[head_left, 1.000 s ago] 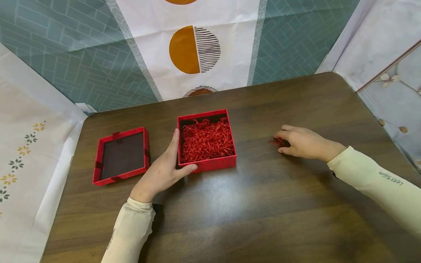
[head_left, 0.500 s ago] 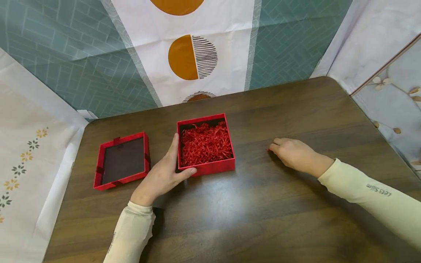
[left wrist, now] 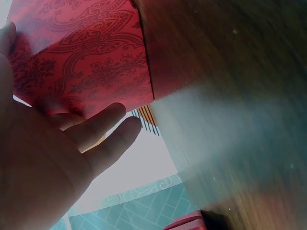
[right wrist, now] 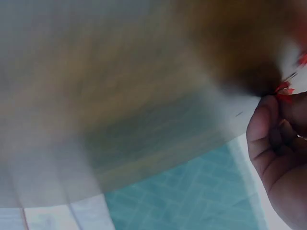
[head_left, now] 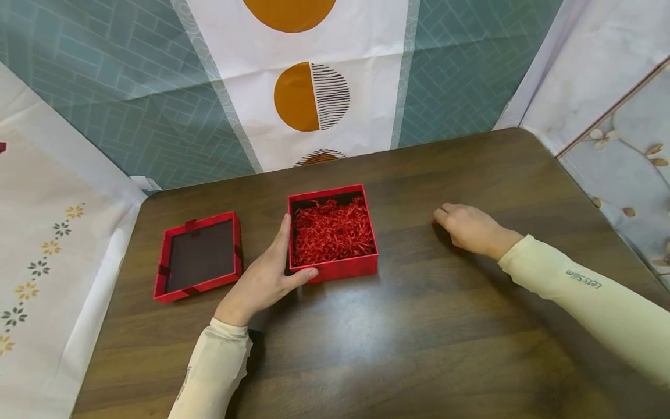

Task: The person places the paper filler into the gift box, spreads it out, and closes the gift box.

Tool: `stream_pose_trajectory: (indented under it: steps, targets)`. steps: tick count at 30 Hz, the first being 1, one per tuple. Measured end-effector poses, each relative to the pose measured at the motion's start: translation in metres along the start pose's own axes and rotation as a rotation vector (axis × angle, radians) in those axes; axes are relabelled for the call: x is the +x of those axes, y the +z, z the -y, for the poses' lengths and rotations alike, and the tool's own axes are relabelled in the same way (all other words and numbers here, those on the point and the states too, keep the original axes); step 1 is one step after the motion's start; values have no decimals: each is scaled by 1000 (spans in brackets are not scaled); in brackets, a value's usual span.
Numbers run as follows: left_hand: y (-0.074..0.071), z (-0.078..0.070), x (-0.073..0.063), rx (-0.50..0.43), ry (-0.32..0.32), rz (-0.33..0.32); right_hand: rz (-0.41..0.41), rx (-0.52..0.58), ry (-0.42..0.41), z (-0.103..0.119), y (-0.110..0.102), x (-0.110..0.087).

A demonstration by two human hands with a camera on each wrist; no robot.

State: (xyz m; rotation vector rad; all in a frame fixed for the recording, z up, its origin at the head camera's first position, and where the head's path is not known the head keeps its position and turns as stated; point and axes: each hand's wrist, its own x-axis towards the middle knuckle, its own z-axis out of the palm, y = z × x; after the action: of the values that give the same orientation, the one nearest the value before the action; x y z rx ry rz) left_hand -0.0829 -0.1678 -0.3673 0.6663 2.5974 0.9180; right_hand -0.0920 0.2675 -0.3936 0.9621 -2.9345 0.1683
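Note:
My left hand (head_left: 263,278) lies against the near left corner of a red box (head_left: 342,267), its fingers straight along the left side and thumb on the front face. In the left wrist view, the box's patterned red wall (left wrist: 91,57) shows beside those fingers. Red shredded paper (head_left: 332,230) fills the box. To the right, my right hand (head_left: 471,228) is low over the table, fingers curled. In the right wrist view, its thumb and fingertips pinch a few red paper shreds (right wrist: 285,91); from the head view the hand mostly hides them.
A red lid (head_left: 201,256) with a dark inside lies upturned left of the box, near the left forearm. Both stand on a brown wooden table (head_left: 377,349). Patterned cloth (head_left: 450,87) hangs behind the table's far edge.
My right hand has closed over the red paper shreds, which showed more plainly beneath its fingers before. The left hand stays at the box corner. The head view has shifted slightly.

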Motion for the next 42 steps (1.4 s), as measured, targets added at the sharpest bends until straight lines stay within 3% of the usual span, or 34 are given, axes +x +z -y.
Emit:
stream_pose_trajectory:
  steps: [5, 9, 13, 17, 22, 26, 37, 42]
  targets:
    - [3, 1, 1, -3, -7, 9, -2, 109, 58, -21, -4, 11]
    - [3, -1, 2, -11, -3, 10, -117, 213, 88, -18, -26, 21]
    - [1, 0, 2, -7, -9, 5, -223, 259, 77, 6, -59, 42]
    - [0, 2, 2, -2, -4, 4, -235, 319, 16, 44, -83, 66]
    - [1, 1, 4, -2, 4, 1, -220, 416, -154, 87, -95, 94]
    - [2, 0, 6, 2, 15, 4, -238, 450, -238, 103, -99, 109]
    - [-1, 2, 5, 2, 33, -7, -197, 406, -122, 105, -104, 113]
    - [-2, 5, 1, 3, 36, -12, -186, 371, -110, 82, -101, 93]
